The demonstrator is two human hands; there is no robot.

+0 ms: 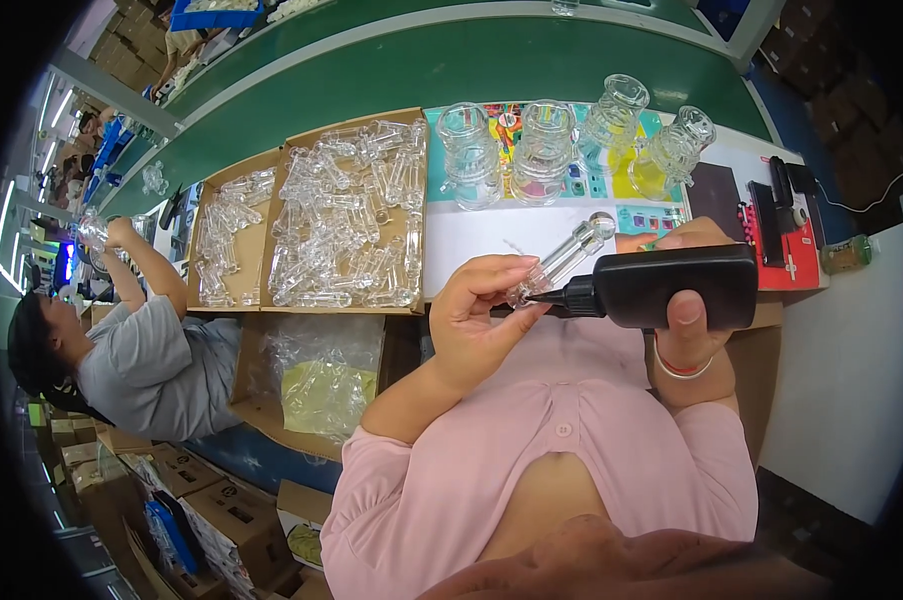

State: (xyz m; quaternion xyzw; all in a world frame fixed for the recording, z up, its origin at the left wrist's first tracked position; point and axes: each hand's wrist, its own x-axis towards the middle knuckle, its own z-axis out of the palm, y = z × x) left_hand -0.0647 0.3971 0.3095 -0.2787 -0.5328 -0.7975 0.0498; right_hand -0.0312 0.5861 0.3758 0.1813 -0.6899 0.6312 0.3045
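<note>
Between the thumb and fingers of my left hand is a clear glass tube piece, tilted up to the right with a rounded knob at its upper end. My right hand grips a black squeeze bottle lying sideways, thumb pressed on its lower side. The bottle's pointed nozzle reaches the lower end of the glass piece, by my left fingertips. Whether anything comes out of the tip is too small to tell. Past my hands stand several clear glass vessels, one of them a ringed vessel.
Left of my hands, a cardboard tray holds many clear glass pieces. Below it sits an open box with plastic film. At right lie a black phone-like object and a red sheet. A co-worker in a grey shirt sits at far left.
</note>
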